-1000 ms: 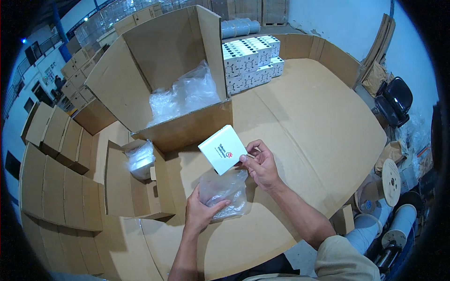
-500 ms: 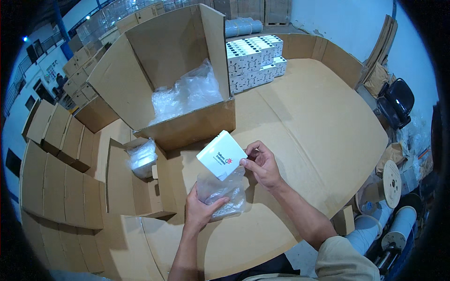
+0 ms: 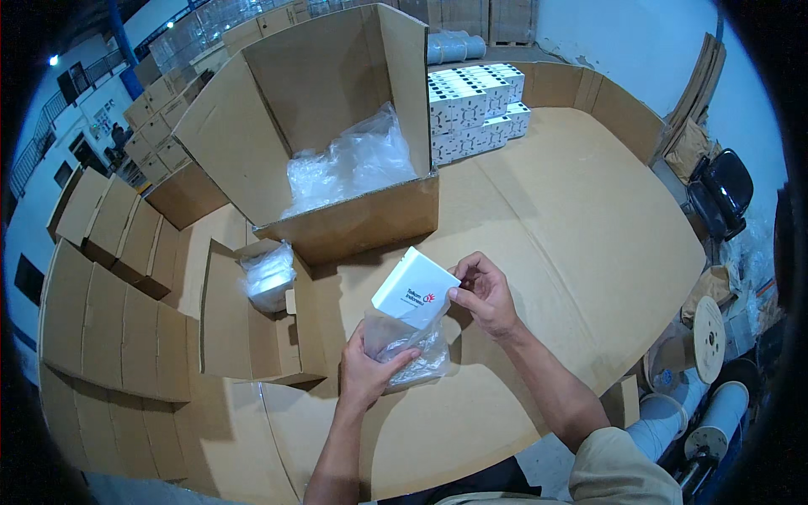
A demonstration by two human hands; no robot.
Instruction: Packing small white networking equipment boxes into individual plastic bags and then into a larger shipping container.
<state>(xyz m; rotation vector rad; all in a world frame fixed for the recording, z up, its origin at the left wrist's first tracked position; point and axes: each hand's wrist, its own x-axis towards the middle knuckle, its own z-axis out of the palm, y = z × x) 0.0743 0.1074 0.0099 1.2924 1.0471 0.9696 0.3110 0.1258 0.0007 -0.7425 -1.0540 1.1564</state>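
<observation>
A flat white plastic case (image 3: 412, 286) with a small printed mark sits tilted, its lower part inside a clear plastic bag (image 3: 429, 358). My left hand (image 3: 369, 370) is closed around the bag's left side, the thumb lying across its front. At the case's right corner, my right hand (image 3: 488, 299) pinches with thumb and fingertips; whether the bag's edge is also caught there I cannot tell. Left of my hands stands an open carton (image 3: 227, 337) holding plastic-wrapped items (image 3: 269, 276).
A large open carton (image 3: 353, 220) with loose clear bags (image 3: 358, 160) stands ahead. Behind it, white patterned boxes (image 3: 471, 105) are stacked on the cardboard-covered table (image 3: 572, 227). Closed brown cartons (image 3: 109, 328) line the left. Cable reels (image 3: 707, 337) and a black chair (image 3: 722, 192) are at right.
The white case has gone deeper into the clear bag, and the bag's mouth now reaches higher around it. Both hands keep their holds. The whole view has shifted slightly.
</observation>
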